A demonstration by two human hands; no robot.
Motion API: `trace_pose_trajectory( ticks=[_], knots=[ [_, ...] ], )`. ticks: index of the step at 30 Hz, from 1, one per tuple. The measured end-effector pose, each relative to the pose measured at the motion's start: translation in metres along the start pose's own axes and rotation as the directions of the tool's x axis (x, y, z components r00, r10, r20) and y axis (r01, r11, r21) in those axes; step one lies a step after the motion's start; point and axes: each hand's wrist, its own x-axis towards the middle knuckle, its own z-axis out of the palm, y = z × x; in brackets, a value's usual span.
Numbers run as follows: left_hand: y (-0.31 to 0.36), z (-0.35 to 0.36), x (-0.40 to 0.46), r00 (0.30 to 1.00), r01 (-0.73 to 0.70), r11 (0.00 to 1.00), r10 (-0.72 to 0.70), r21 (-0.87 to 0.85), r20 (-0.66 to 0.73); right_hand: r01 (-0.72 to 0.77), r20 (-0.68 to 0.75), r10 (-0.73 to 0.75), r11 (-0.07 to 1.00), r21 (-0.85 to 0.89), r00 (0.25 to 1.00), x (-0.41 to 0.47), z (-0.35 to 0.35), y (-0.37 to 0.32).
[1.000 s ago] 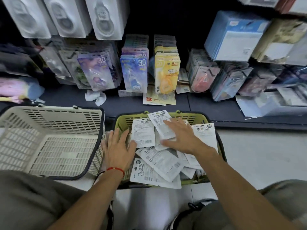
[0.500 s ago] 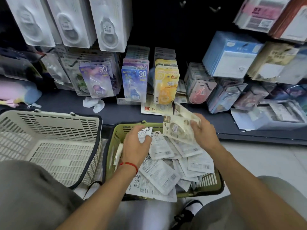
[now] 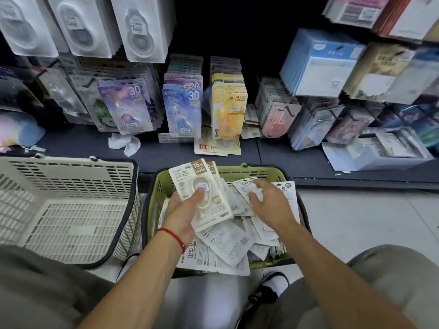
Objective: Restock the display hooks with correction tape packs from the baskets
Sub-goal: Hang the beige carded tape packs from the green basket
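We are gathering stock: our left hand (image 3: 187, 210) holds a small stack of tape packs (image 3: 202, 191) above the green basket (image 3: 156, 186), while our right hand (image 3: 268, 200), fingers spread, reaches for loose packs (image 3: 228, 243) inside. Next, probably, the hooks.

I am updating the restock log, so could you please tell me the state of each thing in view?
Left hand: grips a small stack of packs, face up.
Right hand: fingers spread on loose packs.
Green basket: piled with packs.
White basket: holds nothing.
Yellow hook packs: hanging, row full.
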Motion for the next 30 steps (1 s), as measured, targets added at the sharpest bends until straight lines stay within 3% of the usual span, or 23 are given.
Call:
trace_pose_trajectory(
  ticks=[1,3,4,6,8,10,12,14,15,16,17,22,25,27,29,30],
  knots=[
    [0.001,-0.004,0.001,1.0,-0.007,1.0,0.007,0.024,-0.01,0.059,0.094,-0.037,0.97,-0.236,0.995,0.007,-0.001,0.011],
    [0.001,-0.01,0.002,1.0,-0.016,0.998,0.017,0.066,-0.022,0.097,0.259,0.018,0.9,-0.424,0.966,0.012,0.005,0.027],
    [0.001,-0.013,0.004,0.999,-0.02,0.997,0.022,0.077,-0.028,0.118,0.271,0.008,0.889,-0.443,0.963,0.012,0.009,0.032],
    [0.0,-0.017,0.008,0.998,-0.037,0.996,0.04,0.08,-0.041,0.128,0.16,-0.073,0.921,-0.368,0.984,0.008,0.015,0.035],
    [-0.002,-0.02,0.013,0.997,-0.055,0.996,0.058,0.063,-0.051,0.043,-0.078,-0.061,0.976,-0.214,0.995,0.004,0.013,0.028],
    [-0.005,-0.021,0.016,0.997,-0.067,0.996,0.069,0.056,-0.039,-0.068,-0.318,0.082,0.996,0.056,0.945,0.0,0.002,0.021],
    [-0.009,-0.018,0.017,0.996,-0.085,0.993,0.087,0.085,-0.024,-0.101,-0.397,0.306,0.882,0.461,0.865,-0.008,-0.01,0.011],
    [-0.015,-0.013,0.018,0.995,-0.099,0.988,0.101,0.119,-0.011,-0.066,-0.219,0.441,0.545,0.836,0.87,-0.018,-0.021,-0.002],
    [-0.017,-0.01,0.017,0.995,-0.102,0.987,0.103,0.122,-0.003,-0.084,-0.095,0.43,0.379,0.921,0.898,-0.024,-0.024,-0.01],
    [-0.02,-0.006,0.016,0.995,-0.103,0.988,0.103,0.117,0.005,-0.125,0.005,0.38,0.292,0.948,0.925,-0.029,-0.024,-0.016],
    [-0.022,-0.003,0.015,0.995,-0.103,0.989,0.102,0.105,0.017,-0.172,0.073,0.319,0.292,0.941,0.945,-0.035,-0.021,-0.021],
    [-0.031,0.004,0.009,0.99,-0.115,0.991,0.108,0.072,0.091,-0.165,0.104,0.13,0.678,0.717,0.986,-0.053,0.013,-0.028],
    [-0.03,0.001,0.009,0.99,-0.12,0.988,0.112,0.096,0.081,-0.138,-0.056,0.2,0.827,0.545,0.978,-0.041,0.011,-0.008],
    [-0.027,0.0,0.01,0.993,-0.109,0.99,0.105,0.084,0.058,-0.226,-0.207,0.267,0.953,0.202,0.941,-0.027,0.005,0.02],
    [-0.025,-0.002,0.01,0.994,-0.108,0.99,0.105,0.092,0.042,-0.364,-0.23,0.32,0.913,-0.182,0.919,-0.021,0.004,0.044],
    [-0.025,-0.003,0.009,0.994,-0.107,0.989,0.104,0.1,0.038,-0.396,-0.209,0.346,0.874,-0.283,0.914,-0.02,0.006,0.051]
  ],
)
